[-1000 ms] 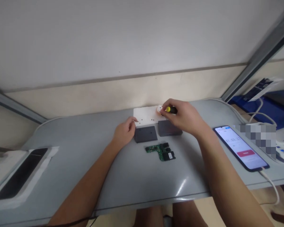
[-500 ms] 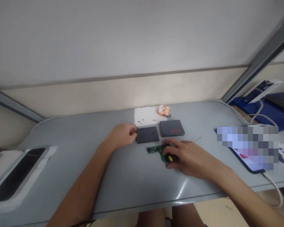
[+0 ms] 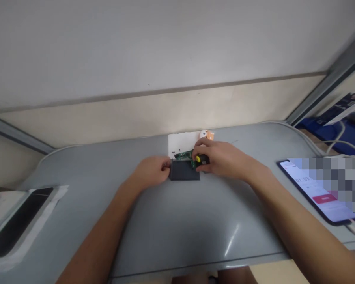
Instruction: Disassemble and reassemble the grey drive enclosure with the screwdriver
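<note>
now, right hand (image 3: 220, 157) tight on circuit board (image 3: 183, 155) and tool (image 3: 204, 159), left hand (image 3: 150, 170), grip unclear, at panel (image 3: 183, 171)

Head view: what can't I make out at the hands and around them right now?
Head view throughout:
Green circuit board: right end covered by the right hand.
Yellow-ended black tool: partly hidden by that hand.
Left hand: its curled fingers hide whether it grips the dark plate.
Dark bits on the white sheet: too small to identify.
Phone: part of its screen is blocked by pixelation.
Black panel: cut off by the left edge.
</note>
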Action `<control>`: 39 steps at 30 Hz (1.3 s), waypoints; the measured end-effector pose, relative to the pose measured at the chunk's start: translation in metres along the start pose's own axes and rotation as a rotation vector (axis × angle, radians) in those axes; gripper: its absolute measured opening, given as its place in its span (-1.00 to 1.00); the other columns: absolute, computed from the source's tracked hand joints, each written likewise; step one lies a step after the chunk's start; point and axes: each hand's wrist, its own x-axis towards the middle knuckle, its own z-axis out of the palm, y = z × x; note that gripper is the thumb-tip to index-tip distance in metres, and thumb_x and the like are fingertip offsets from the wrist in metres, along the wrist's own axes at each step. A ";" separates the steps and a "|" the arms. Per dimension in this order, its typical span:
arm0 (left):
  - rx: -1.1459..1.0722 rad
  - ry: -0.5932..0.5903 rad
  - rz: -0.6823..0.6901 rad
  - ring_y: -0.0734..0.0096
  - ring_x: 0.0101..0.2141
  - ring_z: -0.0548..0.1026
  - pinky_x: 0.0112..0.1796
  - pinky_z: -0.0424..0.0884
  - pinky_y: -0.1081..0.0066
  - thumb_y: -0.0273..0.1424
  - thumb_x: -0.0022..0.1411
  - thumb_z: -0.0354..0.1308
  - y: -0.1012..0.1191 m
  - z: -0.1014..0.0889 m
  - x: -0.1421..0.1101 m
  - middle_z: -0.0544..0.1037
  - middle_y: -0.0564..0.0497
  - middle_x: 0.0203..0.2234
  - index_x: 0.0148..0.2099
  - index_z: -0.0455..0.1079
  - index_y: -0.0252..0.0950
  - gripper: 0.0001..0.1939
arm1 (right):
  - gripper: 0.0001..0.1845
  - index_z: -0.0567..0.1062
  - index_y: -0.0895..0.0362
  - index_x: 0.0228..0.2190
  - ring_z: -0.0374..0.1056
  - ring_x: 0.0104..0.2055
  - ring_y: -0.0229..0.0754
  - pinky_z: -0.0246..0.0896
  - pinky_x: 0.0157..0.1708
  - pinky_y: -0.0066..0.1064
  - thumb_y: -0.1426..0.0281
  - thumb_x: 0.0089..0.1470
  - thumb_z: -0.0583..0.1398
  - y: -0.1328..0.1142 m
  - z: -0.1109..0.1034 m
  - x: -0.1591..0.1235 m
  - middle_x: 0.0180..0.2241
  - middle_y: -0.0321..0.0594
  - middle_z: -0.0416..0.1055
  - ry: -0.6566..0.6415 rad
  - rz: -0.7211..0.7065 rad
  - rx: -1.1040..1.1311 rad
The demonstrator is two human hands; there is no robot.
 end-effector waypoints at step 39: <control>0.069 0.340 0.004 0.25 -0.32 0.55 -0.26 0.35 0.32 -0.38 0.38 0.01 0.006 0.003 -0.002 0.65 0.00 -0.28 -0.05 0.52 -0.19 -0.74 | -0.73 0.57 0.04 -0.11 0.45 -0.25 -0.17 0.11 -0.33 -0.34 0.14 0.29 0.24 -0.004 0.017 -0.007 -0.03 -0.20 0.53 -0.004 0.035 0.084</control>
